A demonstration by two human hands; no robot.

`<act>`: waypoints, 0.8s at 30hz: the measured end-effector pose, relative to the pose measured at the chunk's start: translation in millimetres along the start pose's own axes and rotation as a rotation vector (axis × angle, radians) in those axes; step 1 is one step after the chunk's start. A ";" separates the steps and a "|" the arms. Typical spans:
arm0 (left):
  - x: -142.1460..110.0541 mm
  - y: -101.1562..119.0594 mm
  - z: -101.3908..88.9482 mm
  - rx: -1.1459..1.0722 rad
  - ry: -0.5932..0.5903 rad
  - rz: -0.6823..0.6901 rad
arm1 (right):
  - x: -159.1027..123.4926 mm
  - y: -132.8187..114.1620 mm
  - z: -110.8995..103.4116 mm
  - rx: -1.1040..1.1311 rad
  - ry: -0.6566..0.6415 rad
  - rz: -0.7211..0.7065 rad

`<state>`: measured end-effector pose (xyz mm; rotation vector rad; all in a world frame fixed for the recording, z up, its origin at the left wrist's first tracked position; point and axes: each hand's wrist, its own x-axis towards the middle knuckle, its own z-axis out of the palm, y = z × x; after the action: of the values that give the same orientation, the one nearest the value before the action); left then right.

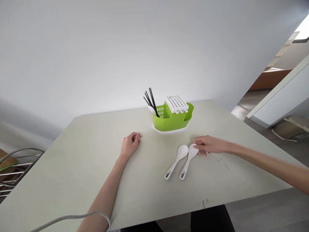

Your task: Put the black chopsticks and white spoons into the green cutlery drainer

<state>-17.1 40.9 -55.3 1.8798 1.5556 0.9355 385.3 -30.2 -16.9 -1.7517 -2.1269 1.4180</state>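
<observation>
Two white spoons lie side by side on the pale table, handles pointing toward me, with a small printed mark on each handle end. My right hand (208, 144) pinches the bowl edge of the right spoon (189, 161); some of its fingers are partly hidden. Just beside it, the left spoon (177, 160) is untouched. My left hand (131, 144) rests on the table, fingers curled in, nothing visible in it. Behind the spoons stands a green utensil holder (169, 124) with a white slotted top (177, 103). Black chopsticks (152, 102) and a white spoon (152, 110) lean in its left compartment.
The table (79, 154) meets a plain wall (120, 58) at the back. A grey cable (72, 217) crosses my left forearm at the front. A metal rack (16, 170) stands off the left edge; a white panel (282, 93) is at the right.
</observation>
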 end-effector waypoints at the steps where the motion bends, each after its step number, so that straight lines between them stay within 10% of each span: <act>1: 0.1 -0.2 0.1 0.000 0.001 0.000 | -2.6 1.6 -2.2 -0.005 -0.016 0.004; 7: 0.2 -0.8 0.8 0.001 0.006 0.009 | -24.0 -17.3 -29.0 -0.079 0.040 -0.058; 18: -1.7 0.2 -0.1 0.005 0.010 0.009 | -31.6 -144.7 -84.7 -0.608 1.240 -0.267; 24: -2.3 0.8 0.4 0.017 0.007 0.008 | -5.6 -177.2 -76.3 -0.941 1.185 -0.211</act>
<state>-16.5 38.5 -55.3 1.8975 1.5660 0.9361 295.0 21.6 145.6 -1.6814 -2.0640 -0.7521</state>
